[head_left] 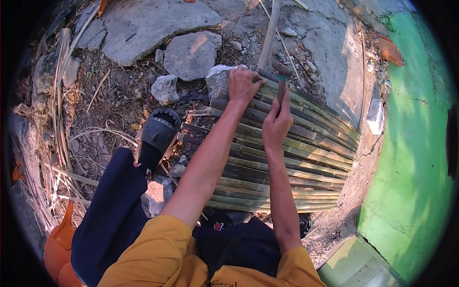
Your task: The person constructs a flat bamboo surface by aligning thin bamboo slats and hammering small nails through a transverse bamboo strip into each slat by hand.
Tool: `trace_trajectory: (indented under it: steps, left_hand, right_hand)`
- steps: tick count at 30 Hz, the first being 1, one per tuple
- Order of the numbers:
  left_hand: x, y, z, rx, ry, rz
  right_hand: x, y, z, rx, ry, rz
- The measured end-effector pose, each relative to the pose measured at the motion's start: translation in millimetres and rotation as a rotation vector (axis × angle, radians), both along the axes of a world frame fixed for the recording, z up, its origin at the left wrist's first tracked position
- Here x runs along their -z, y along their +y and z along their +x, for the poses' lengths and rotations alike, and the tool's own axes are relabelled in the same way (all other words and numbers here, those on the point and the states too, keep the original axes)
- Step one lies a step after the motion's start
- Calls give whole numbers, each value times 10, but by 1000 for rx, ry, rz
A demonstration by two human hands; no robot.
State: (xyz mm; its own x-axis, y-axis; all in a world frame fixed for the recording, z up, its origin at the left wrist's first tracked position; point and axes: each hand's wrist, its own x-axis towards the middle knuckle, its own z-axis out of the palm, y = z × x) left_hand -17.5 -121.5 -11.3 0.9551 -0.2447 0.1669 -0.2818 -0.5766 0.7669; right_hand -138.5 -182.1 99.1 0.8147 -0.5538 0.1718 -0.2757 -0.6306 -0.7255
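Observation:
A panel of green and dark bamboo slats (296,165), laid side by side, spreads out in front of me. My right hand (278,122) is closed round the handle of a hammer (283,69), its thumb and forefinger stretched along the handle. The hammer's head is over the panel's far edge. Just left of it, my left hand (244,85) is closed in a pinch at the far end of the slats. What its fingertips hold is too small to make out.
A pale rock (224,79) lies against the panel's far left corner, with a smaller white stone (165,89) beside it. A bamboo pole (270,33) runs away from the far edge. Bamboo strips (60,110) litter the left side. A green-painted surface (411,143) borders the right.

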Motion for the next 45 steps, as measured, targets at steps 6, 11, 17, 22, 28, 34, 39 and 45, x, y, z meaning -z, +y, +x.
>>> trace_trajectory:
  steps: [6,11,17,22,28,34,39,45]
  left_hand:
    - [-40,-63,2,7,18,19]
    - [-30,-12,22,21,6,8]
    - [-23,209,22,105,-174,-78]
    - [-212,286,34,42,-154,88]
    - [-228,444,366,1,-157,137]
    - [-323,326,280,210,-61,305]
    - [-259,292,165,162,-54,283]
    - [-255,347,60,133,-53,242]
  right_hand:
    - [296,-110,-11,-19,214,-8]
    - [275,-46,-52,82,46,63]
    - [379,-187,-136,110,73,113]
    - [349,-297,-107,146,50,51]
    - [463,-777,312,194,135,-99]
    - [686,-1427,878,55,182,-422]
    - [868,-1389,953,-23,451,-225]
    - [926,-1346,842,-21,346,-188]
